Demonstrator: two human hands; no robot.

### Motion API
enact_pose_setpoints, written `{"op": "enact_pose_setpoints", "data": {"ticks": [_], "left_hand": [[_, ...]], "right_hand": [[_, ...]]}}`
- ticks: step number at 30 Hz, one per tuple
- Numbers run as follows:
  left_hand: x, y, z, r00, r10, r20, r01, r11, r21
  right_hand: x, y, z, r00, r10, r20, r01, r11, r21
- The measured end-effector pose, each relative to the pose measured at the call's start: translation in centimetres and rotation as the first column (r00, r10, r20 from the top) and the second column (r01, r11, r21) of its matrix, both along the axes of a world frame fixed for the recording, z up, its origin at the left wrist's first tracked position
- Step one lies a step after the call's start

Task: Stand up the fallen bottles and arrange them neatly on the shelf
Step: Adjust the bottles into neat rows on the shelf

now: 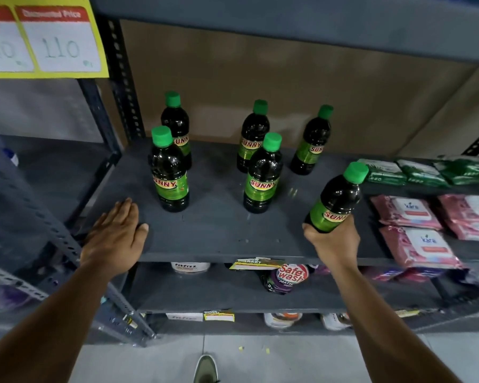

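Several dark bottles with green caps and green "SUNNY" labels are on the grey shelf (219, 230). Upright ones stand at front left (168, 172), back left (177, 125), back middle (250, 136), front middle (263, 175) and back right (311, 140). My right hand (333, 241) grips the base of another bottle (336, 200), tilted slightly right near the shelf's front right. My left hand (115, 236) lies flat, fingers together, on the shelf's front left corner and holds nothing.
Pink "kara" packs (418, 244) and green packs (423, 172) fill the shelf's right side. A slotted metal post (125, 78) rises at the back left, beside a yellow price sign (44, 37). Lower shelves hold a "Safe wash" pouch (288, 277) and tubs.
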State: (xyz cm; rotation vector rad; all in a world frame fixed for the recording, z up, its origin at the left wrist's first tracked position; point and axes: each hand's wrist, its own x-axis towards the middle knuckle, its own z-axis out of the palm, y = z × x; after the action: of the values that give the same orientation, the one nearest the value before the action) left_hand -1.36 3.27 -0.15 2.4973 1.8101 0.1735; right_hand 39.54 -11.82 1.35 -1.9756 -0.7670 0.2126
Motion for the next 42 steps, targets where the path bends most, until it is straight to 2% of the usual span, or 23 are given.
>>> {"op": "enact_pose_setpoints", "data": {"ticks": [8,11,12,13,15,16,18,19,21,23,26,30,42], "left_hand": [[0.0,-0.1,0.1,1.0,-0.007,-0.006,0.006,1.0,-0.006],[-0.1,0.0,0.1,1.0,-0.01,-0.011,0.01,1.0,0.001],[0.0,0.0,0.2,1.0,-0.01,-0.011,0.01,1.0,-0.001],[0.0,-0.1,0.2,1.0,-0.009,-0.013,0.009,1.0,-0.003],[0.1,-0.1,0.1,1.0,0.0,-0.016,0.0,1.0,0.002],[0.0,-0.1,0.1,1.0,0.001,-0.017,-0.001,1.0,0.003],[0.0,-0.2,0.1,1.0,-0.004,-0.016,0.004,1.0,-0.002],[0.1,-0.1,0.2,1.0,-0.005,-0.016,0.005,1.0,-0.003],[0.0,-0.1,0.3,1.0,-0.008,-0.011,0.008,1.0,-0.005],[0.1,-0.2,0.4,1.0,-0.009,-0.01,0.009,1.0,-0.005],[0.2,-0.3,0.3,1.0,-0.001,-0.017,0.0,1.0,-0.011],[0.1,-0.2,0.3,1.0,0.009,-0.017,-0.009,1.0,-0.016],[0.2,-0.3,0.1,0.999,0.007,-0.036,-0.007,1.0,0.001]], "right_hand": [[-1.0,-1.7,0.1,0.999,0.046,-0.011,-0.046,0.999,0.016],[-1.5,-2.2,0.6,0.996,0.088,-0.013,-0.087,0.991,0.101],[-2.0,-2.8,0.5,0.998,0.052,0.034,-0.056,0.989,0.139],[-2.9,-3.4,0.2,0.99,-0.013,0.143,-0.013,0.984,0.178],[-5.5,-4.6,-0.9,0.885,-0.086,0.458,-0.049,0.96,0.276],[-6.9,-4.8,-1.5,0.827,-0.043,0.56,-0.149,0.944,0.293],[-9.5,-3.8,-1.8,0.786,0.158,0.598,-0.368,0.896,0.247],[-10.4,-2.6,-1.3,0.783,0.253,0.569,-0.438,0.873,0.215],[-11.1,0.6,0.1,0.838,0.328,0.435,-0.443,0.875,0.194],[-10.5,4.3,1.6,0.922,0.315,0.226,-0.355,0.92,0.166],[-8.6,8.8,2.6,0.948,0.317,-0.018,-0.313,0.942,0.119],[-7.7,10.7,0.9,0.947,0.315,-0.058,-0.313,0.949,0.033],[-8.0,9.5,-0.3,0.962,0.269,-0.054,-0.27,0.963,-0.019]]}}
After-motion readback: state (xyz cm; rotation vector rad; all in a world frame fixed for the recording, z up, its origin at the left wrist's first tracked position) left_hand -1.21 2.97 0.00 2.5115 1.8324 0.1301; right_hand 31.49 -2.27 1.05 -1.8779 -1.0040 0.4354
